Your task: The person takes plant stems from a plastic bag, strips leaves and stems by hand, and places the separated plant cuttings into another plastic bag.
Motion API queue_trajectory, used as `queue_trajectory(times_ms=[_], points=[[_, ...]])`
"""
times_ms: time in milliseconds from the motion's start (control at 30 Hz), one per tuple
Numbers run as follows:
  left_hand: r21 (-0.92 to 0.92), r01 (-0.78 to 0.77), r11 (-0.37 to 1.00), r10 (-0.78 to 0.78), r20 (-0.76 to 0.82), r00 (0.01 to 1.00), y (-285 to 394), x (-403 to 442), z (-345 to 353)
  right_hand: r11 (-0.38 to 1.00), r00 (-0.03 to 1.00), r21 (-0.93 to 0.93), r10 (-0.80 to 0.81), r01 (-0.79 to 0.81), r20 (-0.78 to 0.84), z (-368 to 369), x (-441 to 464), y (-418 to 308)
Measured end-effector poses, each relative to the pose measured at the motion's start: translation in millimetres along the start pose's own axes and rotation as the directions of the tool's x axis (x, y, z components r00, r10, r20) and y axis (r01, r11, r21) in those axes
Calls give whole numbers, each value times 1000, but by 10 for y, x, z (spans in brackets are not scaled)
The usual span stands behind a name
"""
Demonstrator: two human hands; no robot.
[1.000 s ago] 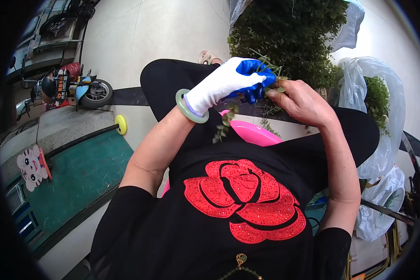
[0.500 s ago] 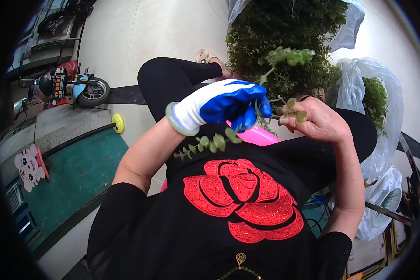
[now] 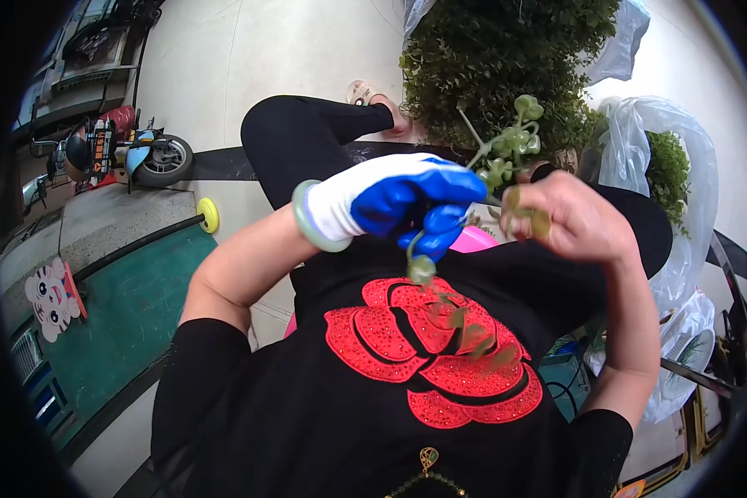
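Sprigs (image 3: 516, 143) poking out above and below the gloved left hand (image 3: 419, 199), fingers curled round 'em mid-frame; bare right hand (image 3: 581, 220) pinching blurry leaves (image 3: 541, 224).

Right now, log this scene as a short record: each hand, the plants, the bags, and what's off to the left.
left hand: white-and-blue glove, fingers curled on a leafy sprig that hangs below
right hand: bare, fingers closed, blurred leaves at the fingertips
plants: dark green foliage heap beyond the hands
bags: clear plastic bag at right, around lighter greenery
left side: green board, cartoon cutout, wheeled vehicle
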State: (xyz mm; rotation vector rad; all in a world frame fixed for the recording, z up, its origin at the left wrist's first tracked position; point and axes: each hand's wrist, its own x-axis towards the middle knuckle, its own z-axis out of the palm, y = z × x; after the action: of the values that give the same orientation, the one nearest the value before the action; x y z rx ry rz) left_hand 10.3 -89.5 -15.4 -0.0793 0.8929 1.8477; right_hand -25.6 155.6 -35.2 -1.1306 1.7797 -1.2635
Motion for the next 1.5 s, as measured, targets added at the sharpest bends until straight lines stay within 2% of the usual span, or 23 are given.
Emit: queue_trajectory(times_ms=[100,233,333,367,467,633,667,700,767,800,833,900,933,1000,1133,1200,1233,1267,1300,1333,1367,1400,1500], points=[[438,246,865,-201,-146,969,222,-99,207,1000,1000,12,9,-9,10,75,-101,-117],[384,328,863,-217,-304,928,328,-157,369,998,998,-16,56,-56,-25,48,-264,-88],[363,-89,928,204,-291,935,499,-579,-107,982,946,-43,167,-186,-278,-248,-1146,485],[361,-233,903,347,-293,891,556,-664,-284,866,733,250,501,-434,-460,-158,-1262,391],[430,-237,871,382,-290,878,457,-221,-155,776,675,629,490,-48,-552,159,-629,261],[457,-331,826,528,-417,740,179,420,-19,689,743,722,447,70,-499,645,198,449],[435,-374,819,554,-429,714,143,480,39,661,762,746,525,-85,-379,651,303,327],[327,-411,851,519,-404,753,142,503,37,599,798,800,475,15,-371,725,438,247],[103,-457,883,463,-347,816,145,477,-46,536,816,840,521,-86,-249,749,434,327],[42,-448,893,444,-235,864,170,404,-124,570,836,819,480,-67,-266,670,373,313],[-27,-400,916,389,-188,902,173,316,-113,817,839,572,261,71,-477,628,340,292],[-12,-405,914,397,-167,903,70,184,55,989,966,141,-6,44,-260,463,97,152],[65,-384,921,387,-39,921,70,140,85,988,988,150,60,-38,-141,384,19,-68],[5,-205,979,205,-74,976,83,73,230,982,983,106,147,-158,106,250,-110,-265],[-42,-294,955,292,-45,955,-5,92,374,971,994,233,78,-57,-83,328,-367,-156],[29,-340,940,338,46,940,-112,129,306,950,989,275,142,-148,40,292,-454,-177],[-196,-431,881,425,-73,902,-102,71,193,935,979,294,173,-196,103,274,-531,-169],[-385,-535,752,503,-190,844,-91,14,77,934,990,334,139,-128,-11,349,-737,61],[-191,-565,803,532,-199,823,81,-100,-24,683,887,639,462,-353,-5,423,-1008,256],[11,-571,821,561,-208,801,252,-213,-127,536,831,798,550,-275,-83,501,-1146,334],[-58,-616,786,610,-94,787,354,-214,-101,389,755,907,641,-158,-143,515,-1225,373],[90,-514,853,520,-235,821,298,-190,43,469,714,878,645,-91,-271,511,-1108,311],[147,-313,938,339,-211,917,192,48,86,846,597,532,426,3,-680,318,-606,201]])
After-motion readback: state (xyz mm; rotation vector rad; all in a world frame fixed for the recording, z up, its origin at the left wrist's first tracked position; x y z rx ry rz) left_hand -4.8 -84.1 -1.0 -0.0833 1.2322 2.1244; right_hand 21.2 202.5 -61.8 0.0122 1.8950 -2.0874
